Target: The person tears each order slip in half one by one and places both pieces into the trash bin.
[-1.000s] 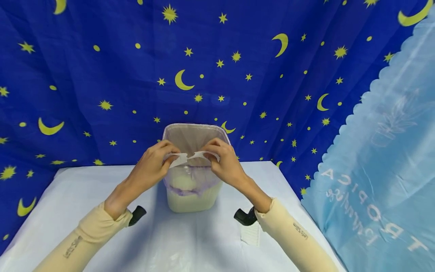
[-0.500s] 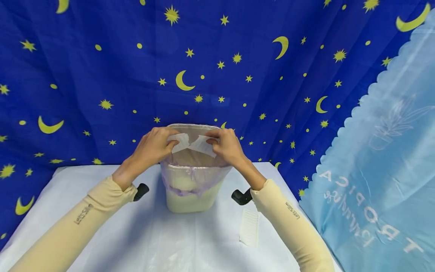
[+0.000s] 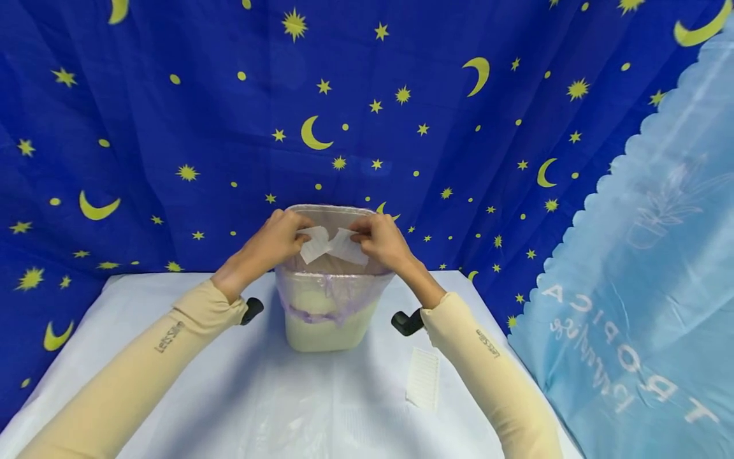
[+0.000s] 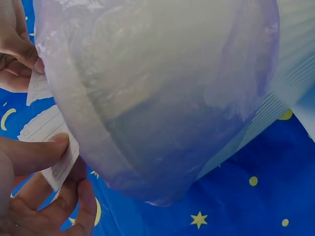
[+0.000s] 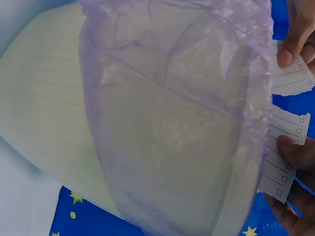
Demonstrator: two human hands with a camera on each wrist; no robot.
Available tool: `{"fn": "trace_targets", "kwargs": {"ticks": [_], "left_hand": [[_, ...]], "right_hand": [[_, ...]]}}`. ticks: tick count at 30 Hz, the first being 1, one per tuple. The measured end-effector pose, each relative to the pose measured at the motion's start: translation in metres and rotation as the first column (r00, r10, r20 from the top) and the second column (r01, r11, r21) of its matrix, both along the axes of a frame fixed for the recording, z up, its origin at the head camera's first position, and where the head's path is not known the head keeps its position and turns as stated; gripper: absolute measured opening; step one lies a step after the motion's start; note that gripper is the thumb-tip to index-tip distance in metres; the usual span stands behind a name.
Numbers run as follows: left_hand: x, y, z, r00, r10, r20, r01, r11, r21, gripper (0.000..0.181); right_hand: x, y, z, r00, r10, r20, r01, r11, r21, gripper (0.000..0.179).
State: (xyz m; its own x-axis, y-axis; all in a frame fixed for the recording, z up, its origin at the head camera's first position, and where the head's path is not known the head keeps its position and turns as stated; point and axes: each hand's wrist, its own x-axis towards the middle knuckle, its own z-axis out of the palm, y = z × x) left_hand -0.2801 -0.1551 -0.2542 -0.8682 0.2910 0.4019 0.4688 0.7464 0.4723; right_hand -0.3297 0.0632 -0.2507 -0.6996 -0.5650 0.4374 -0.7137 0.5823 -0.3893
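My left hand pinches a torn piece of white paper between thumb and fingers. In my right hand is a second piece of torn paper, pinched the same way. Their ragged edges face each other, almost meeting in the head view. Printed lines and small checkboxes show on the paper in the right wrist view. Both hands are over the mouth of a pale bin, upright on the table. A translucent purple bin bag lines it and folds down outside the rim.
A lined white paper pad lies on the white-covered table, near the right forearm. Behind the bin hangs a blue star-and-moon curtain. A light blue cloth hangs on the right.
Both hands have moved forward over the bin's opening with the paper pieces. The pieces now lie flatter to view, and their torn edges have come nearer each other since half a second ago.
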Motion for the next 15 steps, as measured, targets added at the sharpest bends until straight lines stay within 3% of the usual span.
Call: {"fn": "trace_targets", "kwargs": {"ticks": [7,15], "left_hand": [[-0.006,0.005,-0.004,0.999,-0.012,-0.035,0.009,0.997,-0.074,0.022],[-0.009,0.007,-0.01,0.999,0.049,0.003,-0.048,0.985,-0.168,0.019]], "right_hand": [[-0.007,-0.003,-0.006,0.999,-0.025,0.046,0.022,0.998,0.062,0.016],[-0.011,-0.004,-0.012,0.996,-0.07,0.047,0.063,0.987,0.149,0.012]]}}
